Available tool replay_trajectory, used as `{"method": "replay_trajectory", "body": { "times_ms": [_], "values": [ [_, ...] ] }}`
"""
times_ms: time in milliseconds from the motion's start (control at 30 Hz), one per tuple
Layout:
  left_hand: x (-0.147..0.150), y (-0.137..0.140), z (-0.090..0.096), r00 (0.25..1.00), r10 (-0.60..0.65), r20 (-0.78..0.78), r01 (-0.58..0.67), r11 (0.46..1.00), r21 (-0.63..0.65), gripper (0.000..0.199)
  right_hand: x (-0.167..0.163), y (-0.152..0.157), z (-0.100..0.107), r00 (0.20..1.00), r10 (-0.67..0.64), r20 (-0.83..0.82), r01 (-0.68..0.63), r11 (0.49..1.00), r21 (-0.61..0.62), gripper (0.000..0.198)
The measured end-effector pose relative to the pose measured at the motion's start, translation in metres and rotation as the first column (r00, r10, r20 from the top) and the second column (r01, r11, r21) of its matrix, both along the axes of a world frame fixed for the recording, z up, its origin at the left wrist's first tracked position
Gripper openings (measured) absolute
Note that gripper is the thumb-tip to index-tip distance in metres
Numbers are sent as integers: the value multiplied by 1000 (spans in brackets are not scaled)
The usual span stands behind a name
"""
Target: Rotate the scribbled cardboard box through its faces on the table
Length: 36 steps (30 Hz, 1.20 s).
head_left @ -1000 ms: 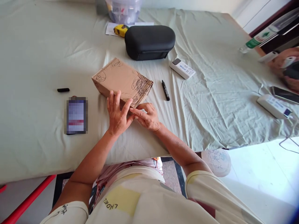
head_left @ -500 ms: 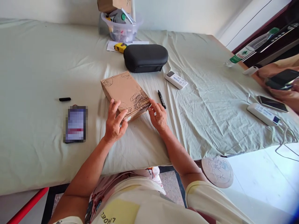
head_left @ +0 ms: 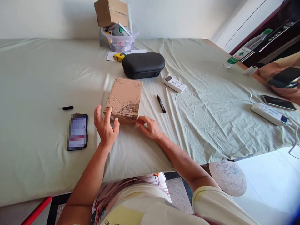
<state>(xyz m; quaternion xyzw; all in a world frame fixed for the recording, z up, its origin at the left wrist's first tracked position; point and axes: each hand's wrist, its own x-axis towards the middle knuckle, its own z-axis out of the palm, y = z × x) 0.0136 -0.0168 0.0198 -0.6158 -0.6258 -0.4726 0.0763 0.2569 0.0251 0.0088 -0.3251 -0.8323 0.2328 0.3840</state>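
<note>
A small brown cardboard box with black scribbles lies on the cloth-covered table in front of me. My left hand is at its near left corner, fingers spread and raised, the thumb close to the front side. At the near right corner, my right hand has curled fingers and a thumb gripping the box's lower edge. The exact fingertip contact there is small and partly hidden. A black marker rests to the right of the box, and a black hard case sits behind it.
A phone and a black cap-like piece lie left. Behind are a yellow tape measure and a filled plastic basket. Rightward are a white device, a bottle, and another person's hand holding a dark object.
The box has turned so its scribbled front side faces me more squarely. My left hand has lifted off its top and spread; my right hand followed the near right corner leftward.
</note>
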Motion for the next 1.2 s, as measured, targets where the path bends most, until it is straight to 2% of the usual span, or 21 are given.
{"method": "replay_trajectory", "body": {
  "times_ms": [100,200,333,433,567,700,800,967,1200],
  "values": [
    [8,-5,3,994,-50,-100,52,998,17,67,-11,-11,1,993,108,40,-109,994,27,27],
    [20,-10,5,981,-101,-164,104,995,5,75,-19,-16,1,983,166,80,-170,984,45,38],
    [26,-10,4,979,-119,-164,125,992,30,53,-22,-16,2,983,157,92,-167,980,108,41],
    [23,-7,1,975,-160,-153,173,982,78,38,-22,-15,4,994,113,3,-112,978,175,51],
    [21,-5,-1,956,-260,-134,278,950,141,33,-23,-14,6,991,130,22,-131,964,230,70],
    [17,-3,-2,934,-336,-119,350,929,123,31,-20,-12,5,989,121,82,-137,962,235,71],
    [13,-2,-2,925,-364,-108,376,919,119,31,-12,-8,5,996,54,77,-69,977,203,67],
    [6,0,1,924,-381,-11,379,916,129,32,7,3,4,989,-142,35,137,983,121,62],
    [4,-2,6,944,-316,98,306,946,112,29,26,17,8,907,-420,6,420,907,-12,66]
  ]
}}
